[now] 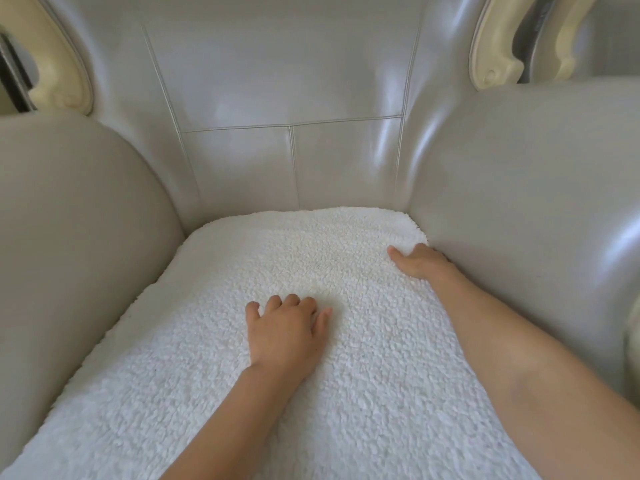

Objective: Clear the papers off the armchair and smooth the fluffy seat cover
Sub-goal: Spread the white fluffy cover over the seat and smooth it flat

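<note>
A white fluffy seat cover [277,258] lies over the seat of a grey leather armchair [284,157]. My left hand [285,332] rests palm down on the middle of the cover, fingers slightly curled and apart. My right hand [420,263] is at the cover's right rear edge, its fingers pushed down between the cover and the right armrest, so the fingertips are hidden. No papers are in view.
Padded armrests rise on the left [69,237] and right [536,202] of the seat. Cream carved wooden trim shows at the upper left [59,64] and upper right [498,46] of the backrest.
</note>
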`<state>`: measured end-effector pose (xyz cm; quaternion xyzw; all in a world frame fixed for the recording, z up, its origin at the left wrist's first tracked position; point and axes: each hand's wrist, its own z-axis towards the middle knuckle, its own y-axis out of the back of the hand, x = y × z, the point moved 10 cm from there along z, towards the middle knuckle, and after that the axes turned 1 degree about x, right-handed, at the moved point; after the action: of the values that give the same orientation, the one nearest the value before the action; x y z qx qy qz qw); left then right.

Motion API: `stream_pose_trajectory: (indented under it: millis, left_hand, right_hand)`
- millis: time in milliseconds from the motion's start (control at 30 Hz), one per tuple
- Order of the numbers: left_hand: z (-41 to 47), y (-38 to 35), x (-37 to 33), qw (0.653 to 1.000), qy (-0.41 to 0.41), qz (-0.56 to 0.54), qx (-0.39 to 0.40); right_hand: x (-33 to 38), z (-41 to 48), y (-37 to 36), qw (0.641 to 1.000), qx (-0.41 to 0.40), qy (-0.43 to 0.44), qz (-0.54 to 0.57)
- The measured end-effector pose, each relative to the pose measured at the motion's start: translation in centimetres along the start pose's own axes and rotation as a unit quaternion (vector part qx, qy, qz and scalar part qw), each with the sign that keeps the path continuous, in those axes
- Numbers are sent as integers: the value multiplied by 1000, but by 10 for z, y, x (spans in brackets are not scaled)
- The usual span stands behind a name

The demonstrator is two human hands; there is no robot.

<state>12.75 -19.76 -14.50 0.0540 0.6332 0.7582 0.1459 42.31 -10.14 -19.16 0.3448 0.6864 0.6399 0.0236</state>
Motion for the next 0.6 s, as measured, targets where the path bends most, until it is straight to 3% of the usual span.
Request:
stream_pose_trajectory:
  millis: [300, 500, 600]
  left_hand:
    - [-2, -3, 3, 1000, -3, -14, -9]
    - [-1, -10, 3, 1000, 0, -23, -1]
    - [-1, -11, 3, 1000, -1, -29, 3]
  right_hand:
    - [10, 11, 2, 991, -6, -13, -136]
    - [-2, 0, -7, 999, -1, -16, -39]
    - [2, -12, -7, 998, -13, 22, -51]
